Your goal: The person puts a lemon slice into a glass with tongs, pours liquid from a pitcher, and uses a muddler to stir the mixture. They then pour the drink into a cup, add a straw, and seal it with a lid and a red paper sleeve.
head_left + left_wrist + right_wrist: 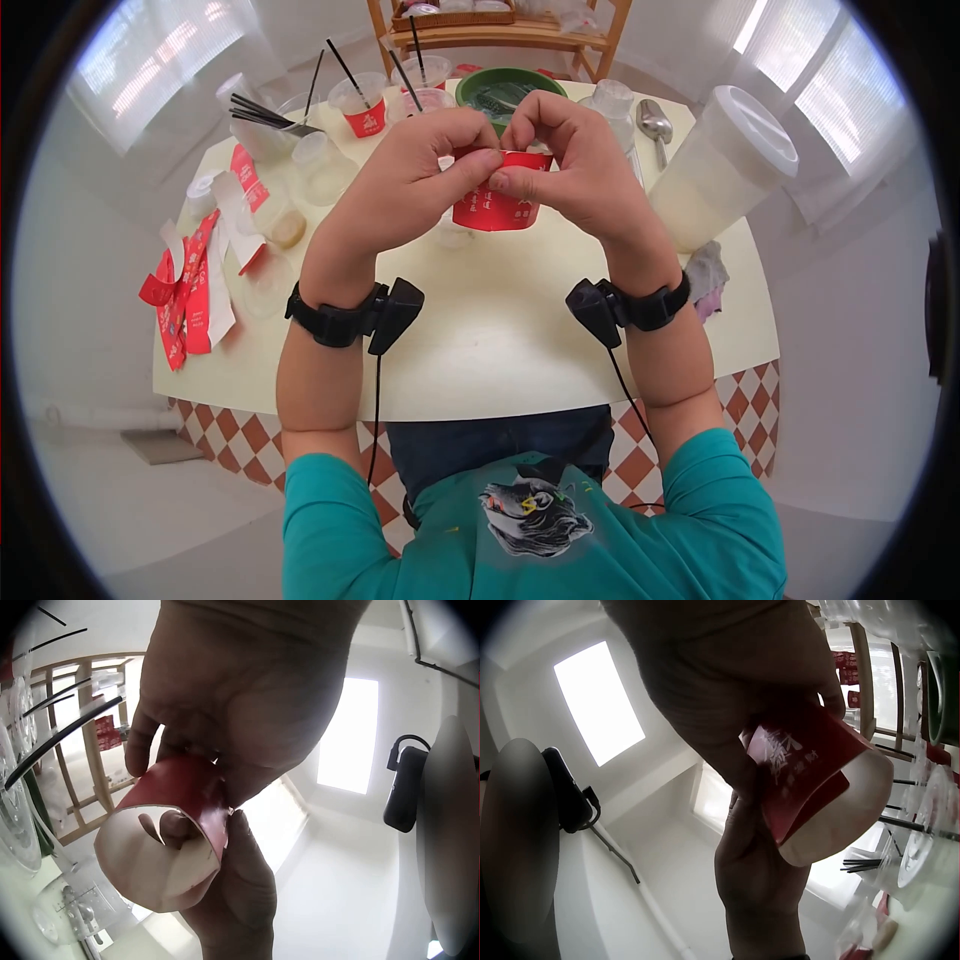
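A red paper cup sleeve (pixel 497 212) with white printed characters is bent into a ring and held in the air above the pale, cream-coloured counter (pixel 480 340), in front of the person; its outside is glossy red, its inside plain white; in the left wrist view the opening is rounded but slightly angular, and fingertips show within it, though I cannot tell whose; in the right wrist view a red edge lies across the white inner wall.

The bare left hand (pixel 420 178) pinches the sleeve at its upper left, fingers curled and thumb on the near face; the bare right hand (pixel 580 155) pinches it at the upper right in the same way, the two thumbs close together; between them they hide part of the upper edge, along with part of the round green bowl (pixel 545 82) beyond.

Behind the left hand stand clear plastic cups, one with a red paper band (pixel 367 121) and a black straw; farther left, a bundle of thin black straws (pixel 262 112) leans in a clear container; red-and-white paper strips (pixel 200 290) lie at the left edge, near a clear plastic cup with a tan patch (pixel 288 230); to the right are a shiny metal scoop (pixel 654 122), a tall translucent plastic pitcher with a white lid (pixel 715 175), and a crumpled grey-and-pink cloth (pixel 707 272) partly hidden by the right forearm; a wooden rack (pixel 575 41) stands past the far edge.
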The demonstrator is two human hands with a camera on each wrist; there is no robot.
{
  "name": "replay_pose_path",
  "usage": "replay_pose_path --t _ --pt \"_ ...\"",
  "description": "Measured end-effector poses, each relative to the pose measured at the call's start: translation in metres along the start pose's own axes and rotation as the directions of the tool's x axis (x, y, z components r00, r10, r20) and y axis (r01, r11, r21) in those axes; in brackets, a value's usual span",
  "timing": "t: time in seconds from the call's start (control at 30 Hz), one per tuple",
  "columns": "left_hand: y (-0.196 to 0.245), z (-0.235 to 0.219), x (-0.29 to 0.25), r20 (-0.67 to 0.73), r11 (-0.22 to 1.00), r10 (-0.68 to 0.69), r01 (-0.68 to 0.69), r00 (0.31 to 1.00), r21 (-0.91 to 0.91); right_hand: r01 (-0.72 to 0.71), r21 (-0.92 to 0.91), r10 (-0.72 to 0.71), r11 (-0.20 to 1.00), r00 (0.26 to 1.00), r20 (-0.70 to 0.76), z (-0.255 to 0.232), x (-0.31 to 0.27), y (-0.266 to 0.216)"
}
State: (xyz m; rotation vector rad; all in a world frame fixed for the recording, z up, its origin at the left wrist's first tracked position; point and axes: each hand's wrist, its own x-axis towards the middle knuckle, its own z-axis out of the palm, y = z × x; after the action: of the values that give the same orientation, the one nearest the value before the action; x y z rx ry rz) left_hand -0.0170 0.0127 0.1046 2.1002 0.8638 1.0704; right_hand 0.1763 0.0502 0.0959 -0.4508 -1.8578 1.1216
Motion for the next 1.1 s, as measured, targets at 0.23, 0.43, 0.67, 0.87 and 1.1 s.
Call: replay_pose_path --t 0.23,0.43,0.67,0.87,1.1 --pt "-0.011 -0.043 -0.02 -0.273 0.979 0.028 0.028 0.962 0.202 0.055 -0.14 -0.072 0.989 0.99 -0.119 -0.001 -0.001 -0.008" --pt "-0.062 -0.102 -0.035 -0.372 0.724 -0.23 0.413 0.899 0.552 0.114 -0.129 -0.134 0.985 0.977 -0.166 0.002 0.0 -0.014" --pt "-0.106 -0.11 -0.037 -0.136 0.448 -0.404 0.325 0.905 0.833 0.15 -0.216 -0.196 0.965 0.958 -0.209 -0.001 -0.004 -0.022" --pt "-0.121 -0.129 -0.048 -0.171 0.354 -0.419 0.334 0.892 0.873 0.167 -0.219 -0.212 0.961 0.956 -0.202 -0.002 -0.004 -0.02" --pt "-0.074 -0.112 -0.045 -0.271 0.374 -0.408 0.43 0.872 0.821 0.152 -0.114 -0.171 0.982 0.968 -0.183 0.013 -0.008 -0.025"
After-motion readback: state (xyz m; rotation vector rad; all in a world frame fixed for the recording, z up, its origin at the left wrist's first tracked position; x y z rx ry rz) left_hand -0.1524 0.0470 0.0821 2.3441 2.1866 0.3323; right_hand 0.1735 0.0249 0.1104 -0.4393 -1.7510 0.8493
